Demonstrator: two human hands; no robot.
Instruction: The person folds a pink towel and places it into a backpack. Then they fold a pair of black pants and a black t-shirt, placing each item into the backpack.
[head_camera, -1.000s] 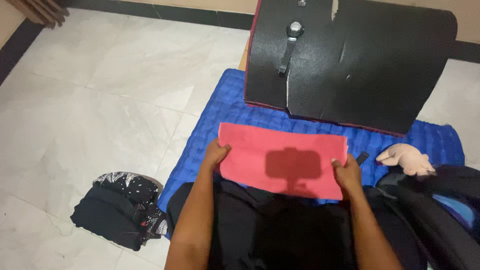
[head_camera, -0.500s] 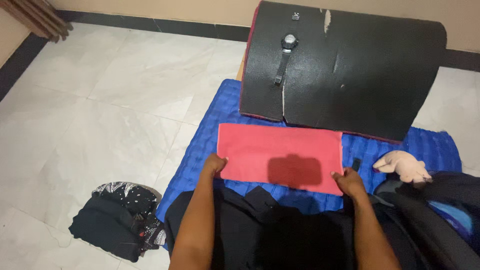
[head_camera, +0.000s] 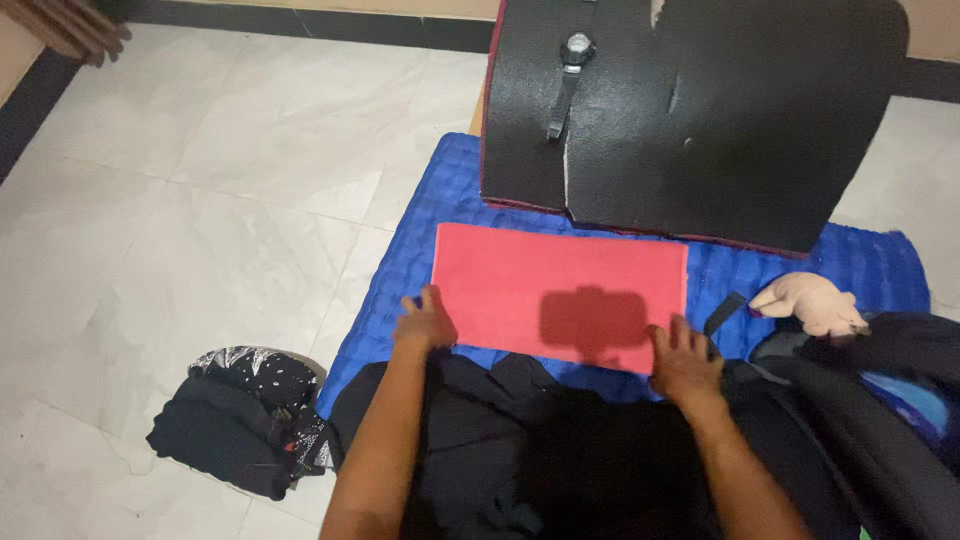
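Observation:
A red folded cloth (head_camera: 560, 285) lies flat on a blue quilted mat (head_camera: 400, 270). My left hand (head_camera: 424, 322) rests at the cloth's near left corner, fingers touching its edge. At the near right corner my right hand (head_camera: 684, 358) lies palm down, fingers spread on the cloth's edge. Neither hand grips anything. A dark shadow falls on the middle of the cloth. Dark clothing (head_camera: 520, 440) covers my lap just below both hands.
A black foam board (head_camera: 720, 110) with a black wristwatch (head_camera: 568, 70) on it lies beyond the cloth. A small pink soft toy (head_camera: 810, 303) and a dark bag (head_camera: 880, 400) sit at right. A bundle of dark clothes (head_camera: 240, 420) lies on the white tiled floor at left.
The camera has tilted slightly. Both hands stay at the cloth's near corners, and the red cloth now lies flatter and smoother.

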